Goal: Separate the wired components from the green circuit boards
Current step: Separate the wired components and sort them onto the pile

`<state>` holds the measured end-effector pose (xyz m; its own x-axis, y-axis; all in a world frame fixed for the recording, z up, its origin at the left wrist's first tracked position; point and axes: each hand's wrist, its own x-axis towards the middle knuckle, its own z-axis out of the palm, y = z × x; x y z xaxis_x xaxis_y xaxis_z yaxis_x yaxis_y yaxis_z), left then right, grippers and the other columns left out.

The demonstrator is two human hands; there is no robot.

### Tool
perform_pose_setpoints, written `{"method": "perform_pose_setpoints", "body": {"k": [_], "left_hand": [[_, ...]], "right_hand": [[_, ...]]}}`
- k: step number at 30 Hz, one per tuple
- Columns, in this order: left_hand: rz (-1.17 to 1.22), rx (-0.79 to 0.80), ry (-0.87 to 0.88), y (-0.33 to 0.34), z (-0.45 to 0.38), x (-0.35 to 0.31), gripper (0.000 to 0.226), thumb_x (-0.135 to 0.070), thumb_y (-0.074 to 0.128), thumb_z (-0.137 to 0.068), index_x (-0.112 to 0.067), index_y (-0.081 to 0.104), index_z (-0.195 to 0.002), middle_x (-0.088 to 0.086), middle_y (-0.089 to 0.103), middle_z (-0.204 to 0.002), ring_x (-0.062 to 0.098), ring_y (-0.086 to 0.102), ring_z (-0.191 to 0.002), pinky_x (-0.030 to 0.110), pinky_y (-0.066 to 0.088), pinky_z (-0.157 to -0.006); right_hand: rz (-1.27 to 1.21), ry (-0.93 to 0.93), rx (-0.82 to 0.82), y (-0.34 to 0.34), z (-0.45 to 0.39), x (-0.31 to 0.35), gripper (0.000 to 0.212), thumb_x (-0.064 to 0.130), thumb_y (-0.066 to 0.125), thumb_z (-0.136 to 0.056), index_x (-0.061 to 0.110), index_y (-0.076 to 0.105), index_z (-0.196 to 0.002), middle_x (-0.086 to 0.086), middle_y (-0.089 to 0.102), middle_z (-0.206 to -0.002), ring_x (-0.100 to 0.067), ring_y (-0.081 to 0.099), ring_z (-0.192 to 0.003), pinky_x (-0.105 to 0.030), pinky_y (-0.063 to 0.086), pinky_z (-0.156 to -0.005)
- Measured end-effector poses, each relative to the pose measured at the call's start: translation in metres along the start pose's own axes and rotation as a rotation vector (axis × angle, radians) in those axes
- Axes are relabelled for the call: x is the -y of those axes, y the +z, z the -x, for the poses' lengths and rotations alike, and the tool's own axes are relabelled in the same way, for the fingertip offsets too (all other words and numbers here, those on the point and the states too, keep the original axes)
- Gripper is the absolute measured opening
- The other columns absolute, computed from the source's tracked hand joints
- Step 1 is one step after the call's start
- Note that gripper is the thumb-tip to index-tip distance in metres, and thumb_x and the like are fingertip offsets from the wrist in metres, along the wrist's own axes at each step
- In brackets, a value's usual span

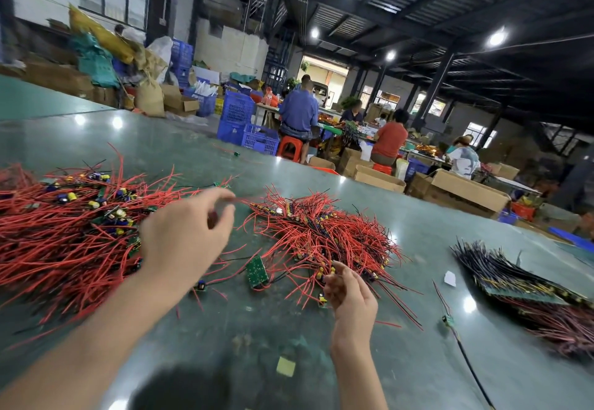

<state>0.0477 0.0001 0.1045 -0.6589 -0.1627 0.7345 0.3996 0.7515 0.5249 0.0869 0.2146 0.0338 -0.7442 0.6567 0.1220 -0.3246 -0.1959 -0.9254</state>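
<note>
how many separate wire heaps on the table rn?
3: big red heap far left, middle heap between the hands, dark bundle stack at right. Loose strays lie around too.

A factory hall: steel roof beams (418,8), stacked blue crates (238,117), seated workers (297,110) at benches.

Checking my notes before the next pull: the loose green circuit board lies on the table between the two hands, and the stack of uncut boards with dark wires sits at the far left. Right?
Not quite. The head view shows the green circuit board lying on the table between the left hand and right hand, but the stack of boards with dark wires sits at the far right.
</note>
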Motion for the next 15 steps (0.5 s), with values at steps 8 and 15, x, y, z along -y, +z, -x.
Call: {"method": "perform_pose_setpoints", "body": {"k": [8,15], "left_hand": [[-0.478,0.528,0.078,0.034,-0.025,0.043,0.069,-0.030,0.058,-0.086,-0.021,0.025,-0.145,0.010,0.036,-0.144,0.029,0.032,-0.133,0.046,0.034,-0.105],[-0.219,0.946,0.055,0.099,0.051,0.008,0.053,-0.031,0.057,-0.089,-0.017,0.038,-0.136,0.004,0.041,-0.133,0.027,0.049,-0.120,0.040,0.044,-0.096]], "right_hand": [[-0.050,0.062,-0.007,0.004,0.000,-0.003,0.027,0.010,0.049,-0.093,0.009,0.073,-0.080,-0.008,0.064,-0.061,-0.011,0.050,-0.048,-0.018,0.040,-0.045],[-0.058,0.044,-0.087,0.005,0.003,0.000,0.030,0.009,0.048,-0.094,0.010,0.072,-0.076,-0.003,0.062,-0.057,-0.011,0.049,-0.048,-0.019,0.039,-0.044]]}}
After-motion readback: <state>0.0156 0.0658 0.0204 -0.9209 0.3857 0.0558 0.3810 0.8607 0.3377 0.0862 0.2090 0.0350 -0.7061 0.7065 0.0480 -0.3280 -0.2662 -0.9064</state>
